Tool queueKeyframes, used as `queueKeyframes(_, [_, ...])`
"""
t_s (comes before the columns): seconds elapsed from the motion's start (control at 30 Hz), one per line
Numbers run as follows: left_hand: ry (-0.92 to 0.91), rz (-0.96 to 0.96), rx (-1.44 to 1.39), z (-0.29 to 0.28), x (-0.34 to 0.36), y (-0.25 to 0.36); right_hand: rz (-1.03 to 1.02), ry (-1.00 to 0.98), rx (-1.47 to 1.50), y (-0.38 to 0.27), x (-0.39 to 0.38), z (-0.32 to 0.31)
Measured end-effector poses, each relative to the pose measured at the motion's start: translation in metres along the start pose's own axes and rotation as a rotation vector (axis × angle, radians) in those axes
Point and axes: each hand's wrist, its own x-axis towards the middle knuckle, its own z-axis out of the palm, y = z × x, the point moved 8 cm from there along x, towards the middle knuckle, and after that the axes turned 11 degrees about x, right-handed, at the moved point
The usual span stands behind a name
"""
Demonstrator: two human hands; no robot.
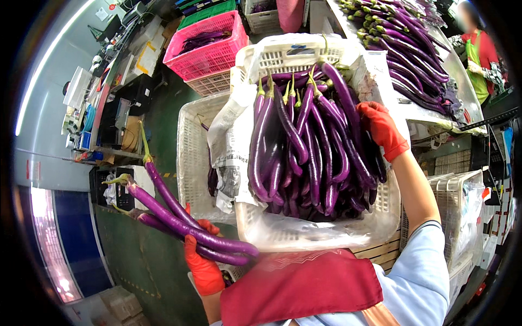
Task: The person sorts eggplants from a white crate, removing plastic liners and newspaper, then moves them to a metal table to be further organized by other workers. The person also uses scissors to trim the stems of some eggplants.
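Observation:
My left hand (203, 259) in a red glove grips several long purple eggplants (179, 216) with green stems, held slanting at the lower left. A white plastic crate (321, 239) in the middle is heaped with eggplants (304, 142), mostly lying lengthwise with stems at the far end. Pale printed paper (228, 144) lines its sides. My right hand (380, 127), also red-gloved, is at the crate's right side against the eggplants, its fingers curled; what they hold is hidden.
Another white crate (190, 130) sits behind on the left. A pink crate (201, 60) of eggplants stands beyond. A table (459, 117) at upper right holds more eggplants, with a person (480, 60) beside it. A cluttered bench (117, 98) runs along the left; stacked crates (457, 217) stand at right.

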Motion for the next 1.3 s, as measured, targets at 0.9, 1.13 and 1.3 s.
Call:
queueKeyframes(0.9, [-0.066, -0.022, 0.05, 0.013, 0.001, -0.004, 0.329, -0.364, 0.761, 0.014, -0.121, 0.112])
queueKeyframes(1.13, [-0.077, -0.04, 0.052, 0.005, -0.004, 0.001, 0.718, -0.584, 1.243, 0.07, -0.166, 0.151])
queueKeyframes(1.3, [-0.076, 0.005, 0.036, -0.022, -0.004, 0.012, 0.792, -0.757, 1.258, 0.084, -0.199, 0.204])
